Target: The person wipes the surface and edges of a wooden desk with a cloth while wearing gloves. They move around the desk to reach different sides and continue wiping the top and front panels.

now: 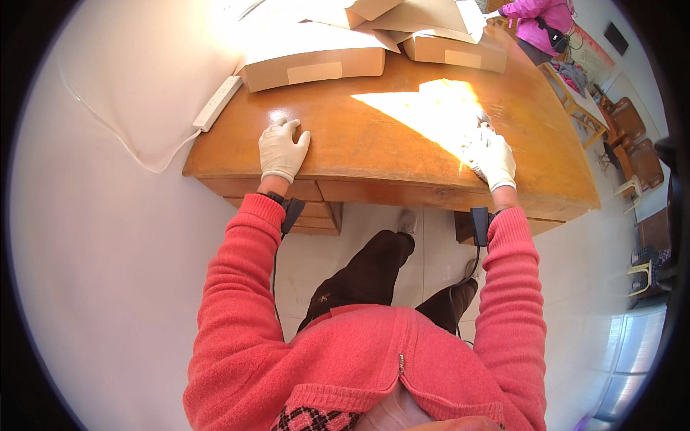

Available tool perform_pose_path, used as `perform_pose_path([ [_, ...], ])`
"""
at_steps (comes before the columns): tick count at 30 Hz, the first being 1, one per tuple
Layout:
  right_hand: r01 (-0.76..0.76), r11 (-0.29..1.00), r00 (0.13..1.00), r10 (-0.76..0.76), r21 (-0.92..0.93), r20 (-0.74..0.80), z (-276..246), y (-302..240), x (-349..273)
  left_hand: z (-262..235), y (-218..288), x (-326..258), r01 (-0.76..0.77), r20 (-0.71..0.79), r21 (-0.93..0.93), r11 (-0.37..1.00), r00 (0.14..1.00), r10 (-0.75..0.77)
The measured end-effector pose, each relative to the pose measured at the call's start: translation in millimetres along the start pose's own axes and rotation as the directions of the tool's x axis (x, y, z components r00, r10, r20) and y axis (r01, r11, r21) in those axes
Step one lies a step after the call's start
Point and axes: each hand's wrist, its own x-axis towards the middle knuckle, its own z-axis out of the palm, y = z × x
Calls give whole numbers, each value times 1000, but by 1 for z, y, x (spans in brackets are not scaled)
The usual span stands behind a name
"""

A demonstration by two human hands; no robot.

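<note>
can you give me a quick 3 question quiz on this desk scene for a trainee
1. True or false: the left hand lies flat on the wooden desk near its front edge.
2. Multiple choice: what lies at the desk's far left corner? A) a white power strip B) a red mug C) a pair of scissors
3. Short answer: what stands at the far side of the desk, beyond both hands?

Key
1. True. The gloved hand rests palm down on the wood.
2. A. The white power strip lies there, its cord trailing off to the left.
3. Flat cardboard boxes, some with flaps open. The right hand, also gloved, rests in the sunlit patch; whether it holds anything cannot be told.
</note>
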Motion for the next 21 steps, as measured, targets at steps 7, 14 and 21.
perform_pose_path([
  [7, -24, 999, 993, 19, -43, -121, 16, 5, 0, 2, -1, 0, -22, -20, 31, 999, 1000, 23],
  [14, -68, 998, 995, 68, -5, -78, 18, 6, 3, 4, -3, -2, -53, -52, 43, 998, 997, 55],
  [21, -38, 995, 997, 31, -97, -76, 22, 11, 2, 2, -1, -1, -47, -31, 46, 998, 998, 49],
])
